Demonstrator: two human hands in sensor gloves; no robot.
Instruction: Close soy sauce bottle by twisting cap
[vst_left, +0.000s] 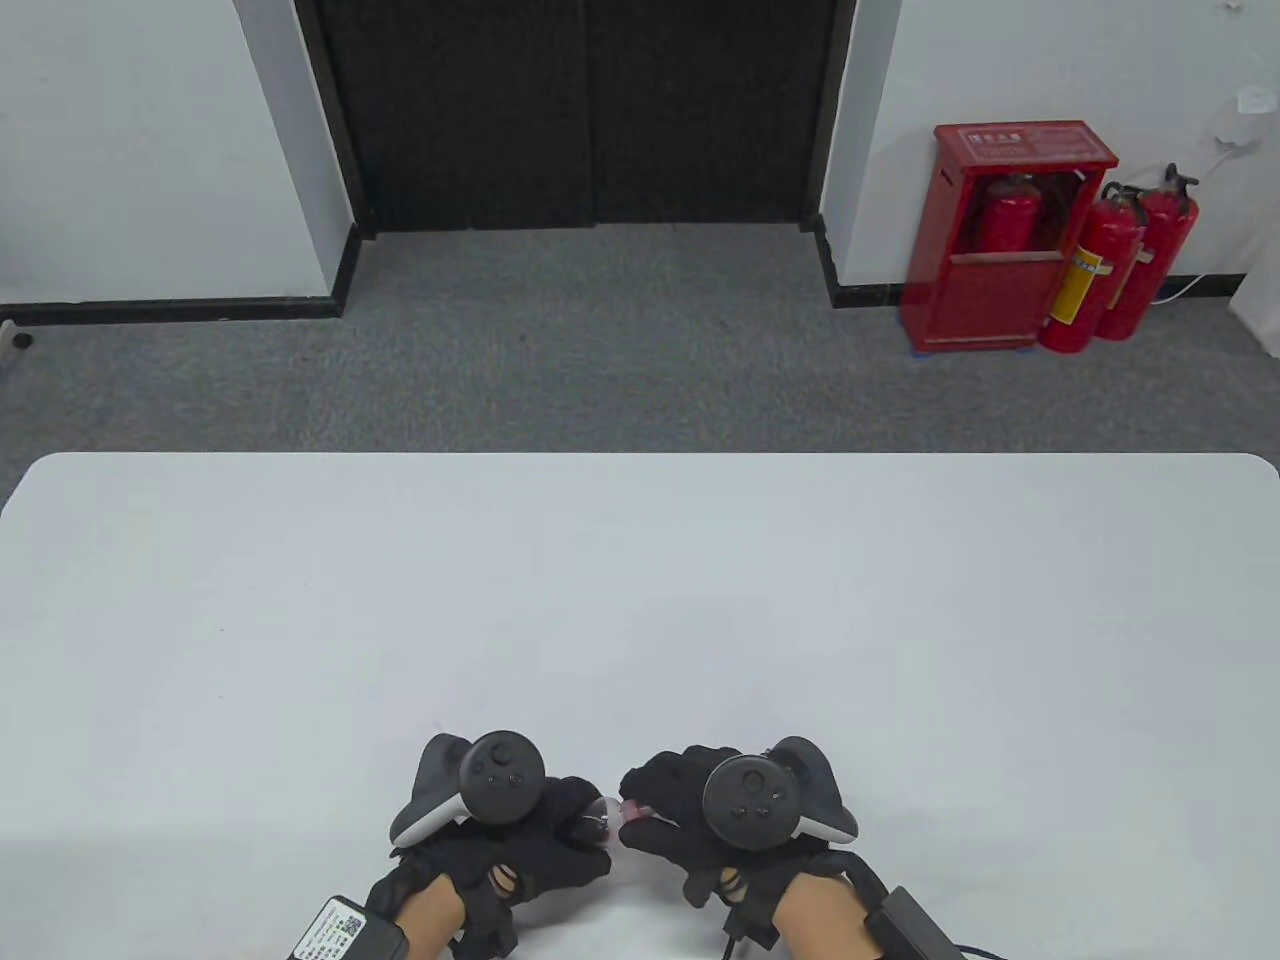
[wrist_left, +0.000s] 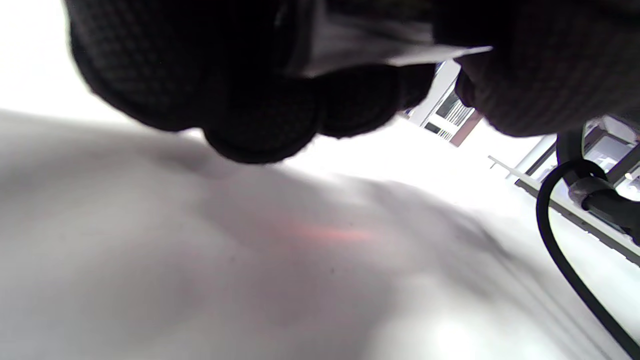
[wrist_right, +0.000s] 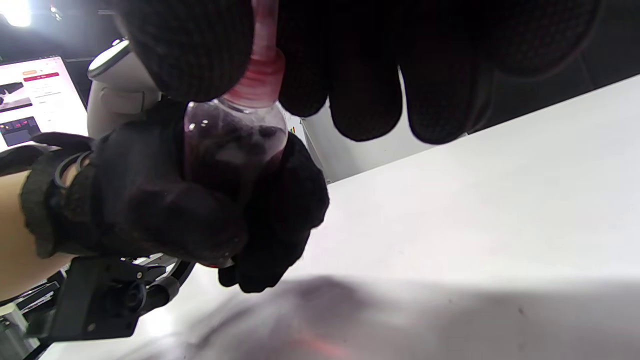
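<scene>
White table (vst_left: 640, 600) is taking up most of the table view; both gloved hands are sitting at its near edge, close together.

Left hand (vst_left: 520, 835) is wrapping around the body of the soy sauce bottle (wrist_right: 232, 145), fingers closed round it, holding it off the table surface, tilted toward the other hand. Dark liquid is showing through the clear wall.

Right hand (vst_left: 690, 810) is closing on the bottle's top: the thumb and fingers (wrist_right: 365, 75) are pinching around the red cap (wrist_right: 260, 75) at the neck. Only a sliver of bottle is showing between the hands from above.

Can't tell how far the cap is threaded on; the neck is mostly hidden by glove.

Risks, as I'm reading it:
- Bottle is lying tilted with liquid near the neck. If the cap is sitting cross-threaded or loose, sauce is going to leak out onto the gloves and table.
- Knit gloves on smooth plastic: either grip could slip under twist, so the body spins with the cap and nothing tightens.
- Squeezing the soft wall too hard could push liquid up past an unseated cap.
</scene>
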